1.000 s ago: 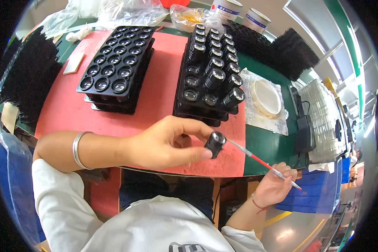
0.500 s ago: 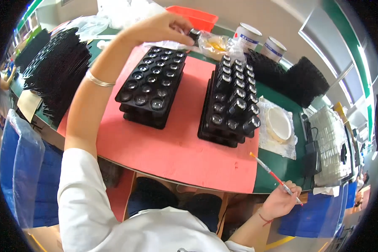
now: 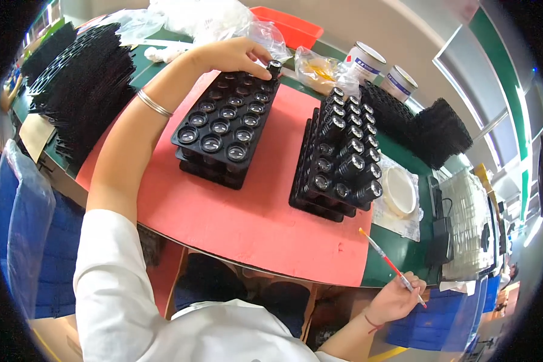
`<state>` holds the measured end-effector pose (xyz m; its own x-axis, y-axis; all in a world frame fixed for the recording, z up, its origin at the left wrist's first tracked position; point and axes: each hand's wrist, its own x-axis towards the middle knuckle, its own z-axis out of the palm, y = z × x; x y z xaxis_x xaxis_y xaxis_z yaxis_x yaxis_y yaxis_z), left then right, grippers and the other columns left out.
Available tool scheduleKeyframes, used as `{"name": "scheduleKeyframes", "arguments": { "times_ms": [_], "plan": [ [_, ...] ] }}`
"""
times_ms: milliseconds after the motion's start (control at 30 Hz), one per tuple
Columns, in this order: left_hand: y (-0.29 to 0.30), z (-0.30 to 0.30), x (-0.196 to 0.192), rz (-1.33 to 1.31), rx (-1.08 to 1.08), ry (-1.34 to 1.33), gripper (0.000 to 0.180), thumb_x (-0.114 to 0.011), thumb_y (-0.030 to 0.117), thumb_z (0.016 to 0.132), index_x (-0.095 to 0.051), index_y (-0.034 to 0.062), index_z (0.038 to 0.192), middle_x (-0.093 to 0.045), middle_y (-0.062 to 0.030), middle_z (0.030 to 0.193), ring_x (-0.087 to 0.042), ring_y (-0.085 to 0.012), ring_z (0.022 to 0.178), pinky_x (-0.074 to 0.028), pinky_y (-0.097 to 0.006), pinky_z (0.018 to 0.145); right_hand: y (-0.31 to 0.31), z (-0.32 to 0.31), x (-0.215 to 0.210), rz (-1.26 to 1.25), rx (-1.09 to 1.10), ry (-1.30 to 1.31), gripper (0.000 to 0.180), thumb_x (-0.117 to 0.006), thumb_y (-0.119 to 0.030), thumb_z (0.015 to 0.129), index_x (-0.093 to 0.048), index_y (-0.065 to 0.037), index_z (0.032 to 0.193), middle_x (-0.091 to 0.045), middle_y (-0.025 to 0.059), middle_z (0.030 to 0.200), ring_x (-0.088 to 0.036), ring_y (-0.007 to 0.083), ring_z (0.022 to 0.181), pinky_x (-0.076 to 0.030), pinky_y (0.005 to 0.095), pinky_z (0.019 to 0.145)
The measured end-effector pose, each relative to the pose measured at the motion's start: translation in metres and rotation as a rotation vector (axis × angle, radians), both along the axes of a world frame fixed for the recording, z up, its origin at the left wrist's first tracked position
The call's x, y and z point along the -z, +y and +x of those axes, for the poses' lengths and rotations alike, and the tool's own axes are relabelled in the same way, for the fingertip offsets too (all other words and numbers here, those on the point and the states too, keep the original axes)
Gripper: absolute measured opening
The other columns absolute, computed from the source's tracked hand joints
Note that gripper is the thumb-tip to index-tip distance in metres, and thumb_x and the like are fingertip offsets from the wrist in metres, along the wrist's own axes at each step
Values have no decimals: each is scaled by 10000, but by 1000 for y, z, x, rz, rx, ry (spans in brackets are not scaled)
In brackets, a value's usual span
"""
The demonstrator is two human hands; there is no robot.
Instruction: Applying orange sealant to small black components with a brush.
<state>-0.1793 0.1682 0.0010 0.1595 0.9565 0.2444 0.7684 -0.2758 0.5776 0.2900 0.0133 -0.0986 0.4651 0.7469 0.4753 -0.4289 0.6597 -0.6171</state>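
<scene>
My left hand (image 3: 238, 55) is closed on a short black lens barrel (image 3: 274, 67) with a glassy top, at the far right corner of a black tray (image 3: 190, 152). Round lenses in black mounts sit in rows in that tray, and my hand hides part of the far row. Lower right, past the mat's edge, my right hand (image 3: 398, 297) grips a thin paintbrush (image 3: 387, 260) with a red and clear handle, its yellowish tip pointing up and left. A second black tray (image 3: 304, 202) to the right holds taller lens barrels (image 3: 351, 164) and some lower-seated ones.
The pink mat (image 3: 265, 223) lies on a green table. Stacked black mesh trays (image 3: 93, 90) stand left, more (image 3: 437, 133) at back right. Beyond are two cans (image 3: 365, 60), a yellow-filled plastic bag (image 3: 317, 69) and a red bin (image 3: 289, 27). A white round dish (image 3: 399, 192) lies right.
My left hand has brought the lens barrel down and nearer, onto the left tray's far right corner. My right hand still holds the paintbrush. The whole view has shifted slightly.
</scene>
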Motion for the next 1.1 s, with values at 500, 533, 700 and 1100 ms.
{"name": "scheduleKeyframes", "arguments": {
  "times_ms": [500,533,700,1100],
  "plan": [
    [-15,5,-12,-29,54,84,505,-664,380,711,-598,61,1097,-609,-133,1044,-555,-217,954,-404,-301,857,-1,11,8,4,-81,-47,124,-473,-144,835,-406,-43,810,-463,52,788,-431,152,734,-404,285,679],
    [-17,7,-14,59,22,176,545,-654,416,707,-584,64,1118,-612,-129,1032,-561,-223,953,-407,-298,853,-1,12,8,11,-103,-60,120,-472,-140,835,-405,-44,811,-461,52,786,-430,151,737,-403,285,679],
    [-59,70,-50,277,48,231,283,-622,278,761,-593,36,903,-590,-136,952,-532,-280,942,-403,-362,838,-2,7,7,19,-73,-26,114,-472,-134,834,-402,-48,807,-457,50,781,-424,149,738,-394,283,685],
    [-97,154,-2,388,122,611,356,-496,185,800,-485,41,1126,-532,-164,1045,-528,-349,927,-414,-450,804,-1,10,9,23,-21,-4,118,-464,-124,831,-378,-66,775,-430,48,751,-378,142,682,-333,260,613]
  ]
}}
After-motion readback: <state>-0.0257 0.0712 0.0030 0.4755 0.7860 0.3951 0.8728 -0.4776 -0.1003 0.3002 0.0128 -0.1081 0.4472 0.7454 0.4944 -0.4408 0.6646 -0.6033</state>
